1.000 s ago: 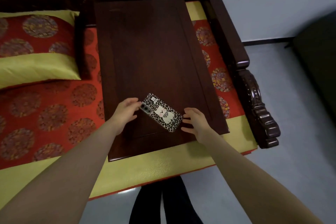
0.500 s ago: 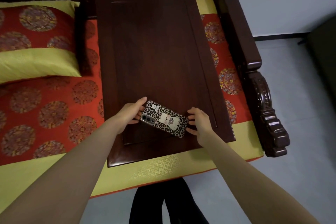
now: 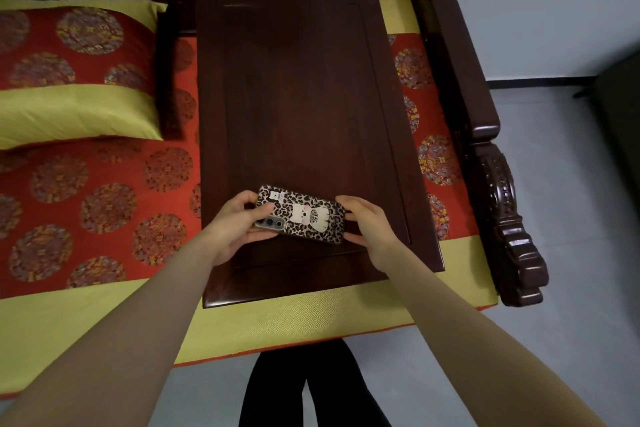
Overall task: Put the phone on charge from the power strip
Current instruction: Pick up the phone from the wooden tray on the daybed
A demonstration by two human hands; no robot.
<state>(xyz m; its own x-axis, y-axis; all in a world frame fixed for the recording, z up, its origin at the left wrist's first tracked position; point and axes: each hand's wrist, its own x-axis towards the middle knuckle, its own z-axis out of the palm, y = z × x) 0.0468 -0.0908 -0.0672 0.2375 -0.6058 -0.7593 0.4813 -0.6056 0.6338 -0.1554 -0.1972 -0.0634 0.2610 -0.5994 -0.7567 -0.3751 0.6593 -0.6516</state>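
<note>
1. Couch (image 3: 485,121): dark carved frame, with red-and-yellow cushioning (image 3: 104,204). The carved right armrest post sits close to your right elbow line, so swing inward, not out. The floor (image 3: 571,218) to the right is open.
2. Table (image 3: 298,97): low dark wood, sitting on the couch seat. The whole top beyond the phone is bare, so there's plenty of room to set down or turn. It has a raised border lip; don't catch the phone's edge on it. The near edge is just under your wrists.
3. Pillow (image 3: 79,73): back left, well apart from the work and not in your way.
4. Phone (image 3: 304,215): over the near end of the table, back up, in a leopard-print case with the camera end to the left. I can't tell if it's lifted clear or touching the wood. Judged light, rigid and flat. The case looks glossy, so it's likely slick, and the screen faces down, so don't drag it.
5. Left hand (image 3: 230,229): clamped on the camera end, thumb on top, fingers under.
6. Right hand (image 3: 367,225): gripping the other short end, fingertips on the edge. The hands are apart, with the phone between them.
7. Hold by the long side edges, which leaves the port end free. I can't tell which end has the port.
8. No power strip or cable is in view, so you'll need to find them.
</note>
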